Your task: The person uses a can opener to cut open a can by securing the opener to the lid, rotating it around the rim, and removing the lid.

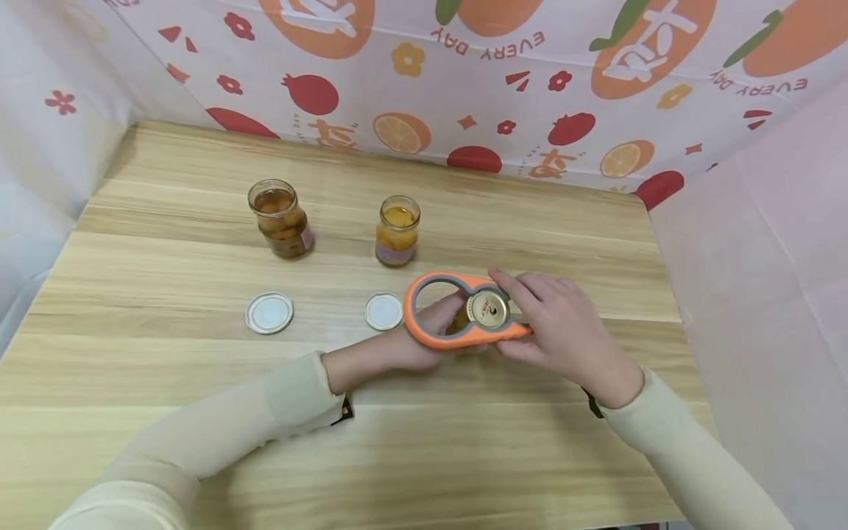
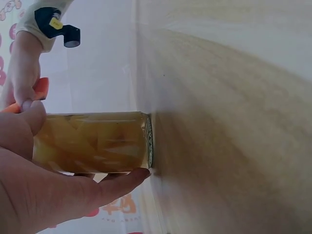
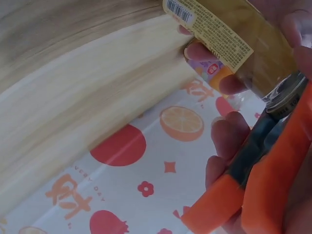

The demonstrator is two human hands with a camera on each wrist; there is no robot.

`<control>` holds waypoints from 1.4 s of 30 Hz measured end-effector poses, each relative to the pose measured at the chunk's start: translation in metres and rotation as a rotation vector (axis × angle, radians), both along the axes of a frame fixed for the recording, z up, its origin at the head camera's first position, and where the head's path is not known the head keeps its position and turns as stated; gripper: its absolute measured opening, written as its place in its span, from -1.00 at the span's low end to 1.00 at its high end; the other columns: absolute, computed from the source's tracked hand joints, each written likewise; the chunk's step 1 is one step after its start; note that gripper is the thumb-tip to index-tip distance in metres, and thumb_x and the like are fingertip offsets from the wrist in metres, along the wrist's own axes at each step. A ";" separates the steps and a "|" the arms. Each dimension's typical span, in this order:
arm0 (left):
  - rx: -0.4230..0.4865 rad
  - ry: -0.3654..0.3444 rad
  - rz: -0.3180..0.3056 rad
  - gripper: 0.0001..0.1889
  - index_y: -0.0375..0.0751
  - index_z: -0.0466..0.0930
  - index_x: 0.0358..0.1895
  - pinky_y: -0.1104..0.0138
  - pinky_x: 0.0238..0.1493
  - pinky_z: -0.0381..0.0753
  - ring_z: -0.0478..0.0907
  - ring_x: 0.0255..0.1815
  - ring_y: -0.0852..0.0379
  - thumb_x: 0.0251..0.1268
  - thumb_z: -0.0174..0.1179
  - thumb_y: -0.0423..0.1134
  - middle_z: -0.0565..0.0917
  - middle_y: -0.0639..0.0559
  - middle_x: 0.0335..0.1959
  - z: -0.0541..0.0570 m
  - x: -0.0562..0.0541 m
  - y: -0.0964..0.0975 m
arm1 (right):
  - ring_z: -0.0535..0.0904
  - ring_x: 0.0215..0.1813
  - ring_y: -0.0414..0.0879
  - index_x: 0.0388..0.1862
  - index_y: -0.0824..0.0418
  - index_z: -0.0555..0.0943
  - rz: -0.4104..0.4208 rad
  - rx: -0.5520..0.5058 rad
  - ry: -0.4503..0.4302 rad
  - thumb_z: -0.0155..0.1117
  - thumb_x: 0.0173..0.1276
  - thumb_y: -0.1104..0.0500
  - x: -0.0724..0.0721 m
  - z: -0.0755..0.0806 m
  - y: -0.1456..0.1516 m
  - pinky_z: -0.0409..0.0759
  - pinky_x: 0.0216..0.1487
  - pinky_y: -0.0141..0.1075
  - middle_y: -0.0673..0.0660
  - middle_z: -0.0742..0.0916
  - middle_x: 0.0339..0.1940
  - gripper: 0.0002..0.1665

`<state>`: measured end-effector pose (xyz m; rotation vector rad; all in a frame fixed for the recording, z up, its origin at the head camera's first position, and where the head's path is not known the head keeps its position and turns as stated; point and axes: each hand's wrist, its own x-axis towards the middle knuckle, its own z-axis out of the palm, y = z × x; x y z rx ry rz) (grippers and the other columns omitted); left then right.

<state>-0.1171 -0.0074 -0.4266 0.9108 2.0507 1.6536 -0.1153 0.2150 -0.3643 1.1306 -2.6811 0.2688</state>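
Observation:
My left hand (image 1: 430, 331) holds a glass jar of yellow fruit pieces (image 2: 97, 139) around its side, its base on or close to the wooden table. A gold lid (image 1: 489, 309) caps this jar. Around the lid sits the smaller opening of an orange and grey jar opener (image 1: 424, 337), whose larger ring reaches left over my left hand. My right hand (image 1: 559, 327) grips the opener's handles (image 3: 268, 195). In the right wrist view the jar's yellow label (image 3: 214, 36) with a barcode shows.
Behind to the left stand two lidless jars, a brown one (image 1: 281, 221) and a yellow one (image 1: 397, 232). Before them two lids lie on the table, a left lid (image 1: 269, 313) and a right lid (image 1: 383, 311). A fruit-print sheet (image 1: 450, 88) hangs behind the table.

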 end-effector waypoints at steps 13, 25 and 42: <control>0.004 -0.003 0.007 -0.33 0.22 0.23 0.49 0.29 0.46 0.22 0.23 0.45 0.41 0.36 0.28 0.01 0.37 0.40 0.42 0.002 -0.002 -0.001 | 0.67 -0.16 -0.06 0.24 0.13 0.58 0.052 -0.095 -0.007 0.37 -0.10 -0.57 -0.007 -0.003 -0.001 0.61 -0.22 -0.12 0.01 0.73 -0.13 0.09; 0.017 0.008 -0.030 -0.36 0.00 0.20 0.52 0.26 0.47 0.22 0.24 0.47 0.28 0.44 0.21 -0.13 0.38 0.19 0.45 0.002 -0.004 -0.002 | 0.63 -0.25 -0.11 0.23 0.13 0.60 0.123 -0.076 0.042 0.26 -0.04 -0.62 -0.017 -0.003 0.005 0.58 -0.36 -0.21 0.00 0.74 -0.22 0.08; -0.063 -0.004 0.056 -0.20 0.23 0.13 0.52 0.25 0.43 0.27 0.24 0.43 0.39 0.29 0.35 0.02 0.35 0.37 0.43 0.001 0.000 0.002 | 0.61 -0.24 -0.18 0.18 0.10 0.63 0.115 -0.133 -0.020 0.53 -0.27 -0.49 -0.019 -0.001 0.005 0.56 -0.37 -0.25 -0.04 0.72 -0.26 0.07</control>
